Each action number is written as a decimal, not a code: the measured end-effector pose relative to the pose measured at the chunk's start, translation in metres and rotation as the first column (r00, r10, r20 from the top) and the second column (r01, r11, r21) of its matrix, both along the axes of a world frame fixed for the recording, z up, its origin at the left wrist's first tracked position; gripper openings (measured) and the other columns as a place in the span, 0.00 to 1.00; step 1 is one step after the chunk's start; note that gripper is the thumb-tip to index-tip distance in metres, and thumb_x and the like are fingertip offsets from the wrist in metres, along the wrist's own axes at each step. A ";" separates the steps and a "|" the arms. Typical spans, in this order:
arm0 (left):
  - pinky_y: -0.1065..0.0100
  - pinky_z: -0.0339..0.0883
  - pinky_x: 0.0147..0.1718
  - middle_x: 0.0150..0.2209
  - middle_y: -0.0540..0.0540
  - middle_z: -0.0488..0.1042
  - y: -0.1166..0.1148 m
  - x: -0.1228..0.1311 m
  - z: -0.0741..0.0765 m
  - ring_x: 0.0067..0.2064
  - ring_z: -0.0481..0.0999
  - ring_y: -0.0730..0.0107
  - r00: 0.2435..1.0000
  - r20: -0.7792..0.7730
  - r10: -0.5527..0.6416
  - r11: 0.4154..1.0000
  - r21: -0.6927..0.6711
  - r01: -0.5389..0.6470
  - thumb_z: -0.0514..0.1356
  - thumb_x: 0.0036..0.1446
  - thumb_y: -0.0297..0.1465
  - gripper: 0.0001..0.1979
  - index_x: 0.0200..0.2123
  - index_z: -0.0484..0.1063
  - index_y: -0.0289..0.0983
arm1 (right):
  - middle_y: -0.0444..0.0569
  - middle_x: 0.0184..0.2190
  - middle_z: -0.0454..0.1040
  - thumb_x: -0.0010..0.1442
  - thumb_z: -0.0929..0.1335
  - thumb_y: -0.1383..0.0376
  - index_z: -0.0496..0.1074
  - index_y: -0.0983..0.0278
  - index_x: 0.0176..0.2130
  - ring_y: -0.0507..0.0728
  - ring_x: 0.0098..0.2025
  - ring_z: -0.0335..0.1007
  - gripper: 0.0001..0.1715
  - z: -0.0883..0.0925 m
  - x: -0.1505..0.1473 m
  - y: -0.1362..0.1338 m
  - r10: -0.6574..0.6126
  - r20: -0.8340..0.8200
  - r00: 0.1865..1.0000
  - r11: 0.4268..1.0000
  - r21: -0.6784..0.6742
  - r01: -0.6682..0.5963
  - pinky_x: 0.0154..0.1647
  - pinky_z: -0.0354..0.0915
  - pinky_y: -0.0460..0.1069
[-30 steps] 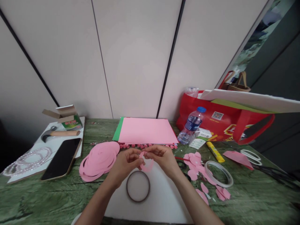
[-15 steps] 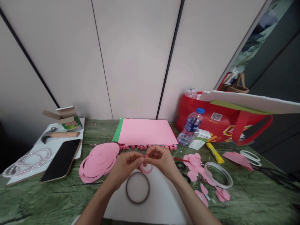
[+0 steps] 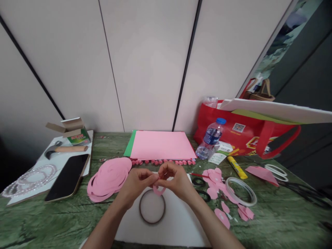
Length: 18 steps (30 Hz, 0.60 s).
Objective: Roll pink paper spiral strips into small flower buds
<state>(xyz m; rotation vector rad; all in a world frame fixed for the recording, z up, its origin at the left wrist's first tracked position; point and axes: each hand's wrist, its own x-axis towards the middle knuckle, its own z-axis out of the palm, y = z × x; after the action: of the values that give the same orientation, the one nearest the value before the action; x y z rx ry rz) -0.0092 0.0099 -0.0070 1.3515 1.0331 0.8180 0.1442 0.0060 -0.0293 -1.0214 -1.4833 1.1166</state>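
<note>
My left hand (image 3: 140, 182) and my right hand (image 3: 174, 180) meet over a white board (image 3: 178, 221), both with fingers pinched on a curled pink paper strip (image 3: 158, 191). A loop of the strip hangs below the fingertips; its upper end is mostly hidden between them. Under the hands, a thin brown ring (image 3: 140, 211) lies flat on the board. Left of my left hand is a pile of pink paper spirals (image 3: 110, 178). Behind both hands runs a row of small rolled pink paper roses (image 3: 155, 162), along the front of a stack of pink paper sheets (image 3: 163, 145).
To the left, a phone (image 3: 67, 177), a hammer (image 3: 70, 148), bead strands (image 3: 33, 180) and an opened box (image 3: 79, 136). Rightward are a water bottle (image 3: 211, 138), red bag (image 3: 233, 128), glue stick (image 3: 237, 167), tape roll (image 3: 252, 200), scissors (image 3: 276, 172) and pink paper petals (image 3: 214, 176).
Both hands stay together at nearly the same spot. My right fingers have lifted and curled more openly, and the hanging loop of the strip has shifted slightly left and become smaller.
</note>
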 end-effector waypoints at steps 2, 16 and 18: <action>0.71 0.64 0.28 0.22 0.46 0.75 0.000 -0.001 -0.001 0.26 0.72 0.69 1.000 0.017 -0.011 1.000 -0.013 0.011 0.61 0.45 0.32 0.08 0.22 0.74 0.32 | 0.41 0.21 0.67 0.41 0.73 0.64 0.65 0.63 0.24 0.50 0.23 0.63 0.13 0.000 0.000 -0.001 -0.008 0.054 0.999 1.000 0.022 0.006 0.23 0.60 0.45; 0.67 0.68 0.33 0.25 0.46 0.76 0.006 -0.004 -0.003 0.28 0.72 0.70 0.952 0.207 0.224 0.974 -0.069 -0.214 0.63 0.43 0.32 0.07 0.23 0.75 0.32 | 0.41 0.22 0.70 0.43 0.72 0.61 0.65 0.63 0.35 0.50 0.24 0.67 0.18 -0.002 0.000 0.003 0.053 -0.146 0.988 0.979 -0.187 -0.080 0.26 0.65 0.47; 0.66 0.69 0.34 0.25 0.45 0.76 0.006 -0.004 -0.003 0.28 0.73 0.69 0.945 0.201 0.257 0.966 -0.051 -0.252 0.64 0.43 0.32 0.08 0.23 0.75 0.32 | 0.39 0.20 0.70 0.41 0.73 0.62 0.65 0.64 0.35 0.50 0.22 0.67 0.20 -0.001 0.000 0.003 0.065 -0.205 0.977 0.967 -0.230 -0.112 0.26 0.66 0.48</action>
<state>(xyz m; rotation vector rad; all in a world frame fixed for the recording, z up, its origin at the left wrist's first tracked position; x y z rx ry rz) -0.0132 0.0158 -0.0103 1.0981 1.0616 1.1113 0.1441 0.0088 -0.0307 -0.9831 -1.2670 1.4468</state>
